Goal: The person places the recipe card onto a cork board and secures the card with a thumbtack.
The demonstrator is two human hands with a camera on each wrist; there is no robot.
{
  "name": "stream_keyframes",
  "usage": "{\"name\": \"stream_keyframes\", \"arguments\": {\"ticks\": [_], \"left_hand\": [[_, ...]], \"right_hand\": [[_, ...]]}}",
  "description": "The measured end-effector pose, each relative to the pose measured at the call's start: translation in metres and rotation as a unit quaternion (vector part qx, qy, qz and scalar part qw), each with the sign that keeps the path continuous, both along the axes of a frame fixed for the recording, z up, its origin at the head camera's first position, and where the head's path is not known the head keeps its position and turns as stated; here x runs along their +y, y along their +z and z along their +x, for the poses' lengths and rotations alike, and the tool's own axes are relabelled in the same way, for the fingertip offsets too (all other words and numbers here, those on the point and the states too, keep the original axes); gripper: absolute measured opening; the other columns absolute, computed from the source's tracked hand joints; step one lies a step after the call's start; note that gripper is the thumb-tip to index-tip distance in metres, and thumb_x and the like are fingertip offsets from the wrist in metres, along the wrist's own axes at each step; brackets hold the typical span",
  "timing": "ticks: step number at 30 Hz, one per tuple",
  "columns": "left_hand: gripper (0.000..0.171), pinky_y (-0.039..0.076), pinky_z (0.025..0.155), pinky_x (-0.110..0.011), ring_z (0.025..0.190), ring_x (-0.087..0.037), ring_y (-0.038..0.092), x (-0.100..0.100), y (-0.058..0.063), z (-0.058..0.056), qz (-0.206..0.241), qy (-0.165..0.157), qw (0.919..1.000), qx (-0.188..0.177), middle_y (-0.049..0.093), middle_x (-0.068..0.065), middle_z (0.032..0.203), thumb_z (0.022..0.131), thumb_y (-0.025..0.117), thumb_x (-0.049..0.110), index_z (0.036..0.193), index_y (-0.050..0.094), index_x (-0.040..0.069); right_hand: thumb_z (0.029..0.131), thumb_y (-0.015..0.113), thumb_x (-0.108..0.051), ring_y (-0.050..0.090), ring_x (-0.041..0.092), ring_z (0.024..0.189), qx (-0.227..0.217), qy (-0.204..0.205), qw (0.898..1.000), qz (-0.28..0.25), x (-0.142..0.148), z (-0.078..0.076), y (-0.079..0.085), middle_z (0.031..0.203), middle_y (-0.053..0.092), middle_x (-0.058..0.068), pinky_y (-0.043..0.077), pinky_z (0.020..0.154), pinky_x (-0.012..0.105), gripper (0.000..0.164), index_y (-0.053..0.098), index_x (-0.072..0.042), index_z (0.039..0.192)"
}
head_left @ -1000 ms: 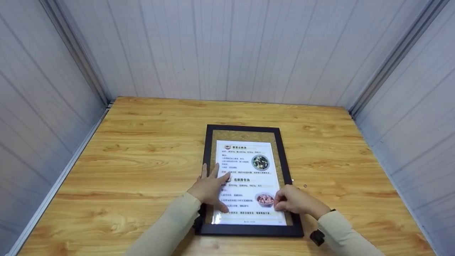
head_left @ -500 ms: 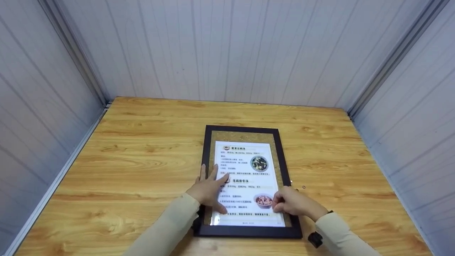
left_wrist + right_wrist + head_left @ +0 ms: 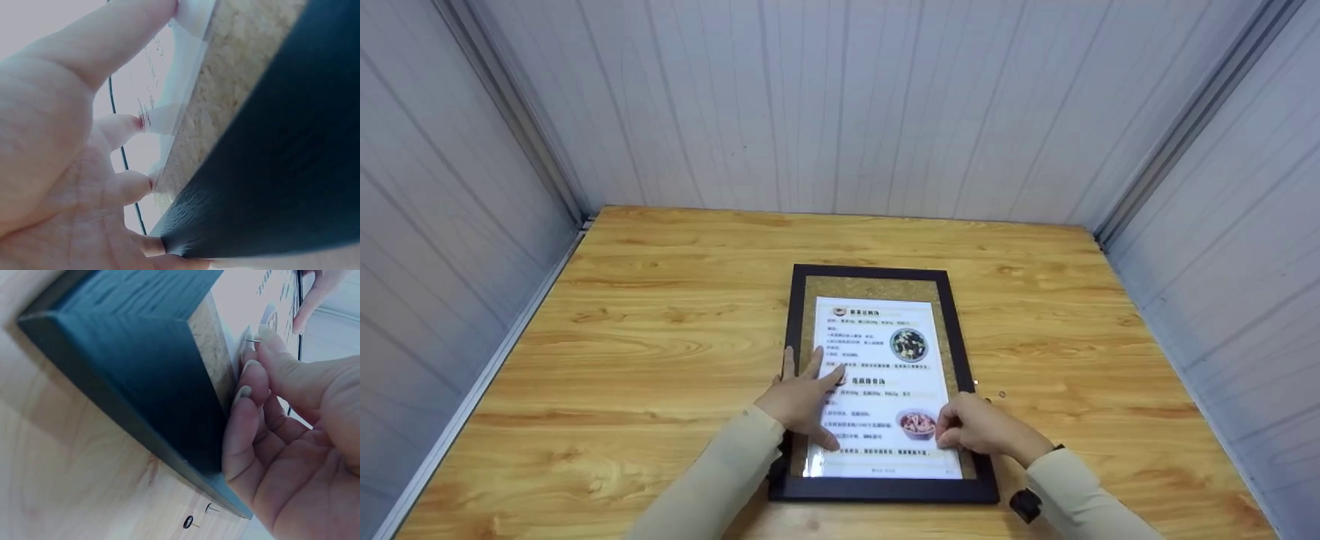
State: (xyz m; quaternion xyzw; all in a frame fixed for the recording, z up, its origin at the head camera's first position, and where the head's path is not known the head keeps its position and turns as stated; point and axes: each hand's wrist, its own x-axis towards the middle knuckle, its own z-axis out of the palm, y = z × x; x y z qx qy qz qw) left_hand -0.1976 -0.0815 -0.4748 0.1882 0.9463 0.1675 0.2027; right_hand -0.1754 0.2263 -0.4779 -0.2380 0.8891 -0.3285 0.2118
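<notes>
Recipe sheet (image 3: 885,390), glossy white with clear plastic at its edge, lies in front of you on a cork board (image 3: 877,287) bounded by a black frame (image 3: 885,490), all of it flat on the wood-grain worktop (image 3: 660,337). You can see two headed sections of Chinese text, one above the other, each with a bowl picture at the right: a dark, green-rimmed one above, a pinkish one below. A bright glare sits near the lower left corner. More bare cork shows above the sheet than along its sides.

Your left hand (image 3: 804,401) rests with its fingers spread apart over the sheet's left side and the frame's left bar. Your right hand (image 3: 976,424) is bent at the lower right, thumb and fingers together.

From the head view you cannot tell what those fingers hold; the right wrist view shows you a thin metal pin (image 3: 253,341) pinched between them. It also shows two loose thumbtacks (image 3: 189,522) on the worktop beside the frame, mere specks from above. Your left wrist view alone brings out the sheet's see-through margin and the cork's grain.

Compared with half a second ago, you have hardly moved: both hands and the sheet keep their places.
</notes>
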Motion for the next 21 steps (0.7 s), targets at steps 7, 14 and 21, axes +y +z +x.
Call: {"name": "stream_keyframes", "arguments": {"ticks": [7,14,21], "left_hand": [[0.120,0.019,0.109,-0.067,0.140,-0.057,-0.012,0.0034,0.0033,0.0006,-0.014,0.006,0.9999,-0.003,0.001,-0.017,0.164,0.058,0.092,0.048,0.158,0.029,0.025],[0.119,0.012,0.113,-0.064,0.141,-0.052,-0.018,0.0025,0.0039,0.0002,-0.022,0.012,0.9992,-0.030,-0.004,-0.013,0.165,0.062,0.091,0.047,0.159,0.025,0.028],[0.119,0.016,0.111,-0.065,0.140,-0.053,-0.020,0.0020,0.0067,-0.0022,-0.037,-0.002,0.9986,-0.038,-0.006,-0.014,0.165,0.064,0.089,0.050,0.160,0.022,0.027]], "right_hand": [[0.083,0.077,-0.003,0.053,0.009,0.060,-0.005,-0.010,1.000,0.018,-0.0029,0.0003,0.0030,0.068,0.063,-0.005,0.045,0.051,0.024,0.014,0.071,-0.007,0.071],[0.082,0.077,-0.003,0.053,0.008,0.060,0.000,-0.005,1.000,0.007,-0.0029,0.0008,0.0027,0.068,0.063,-0.005,0.046,0.051,0.024,0.014,0.070,-0.006,0.071],[0.081,0.077,0.002,0.053,0.007,0.059,0.001,-0.004,1.000,-0.001,-0.0043,-0.0004,0.0031,0.067,0.064,-0.004,0.045,0.051,0.023,0.015,0.070,-0.004,0.069]]}}
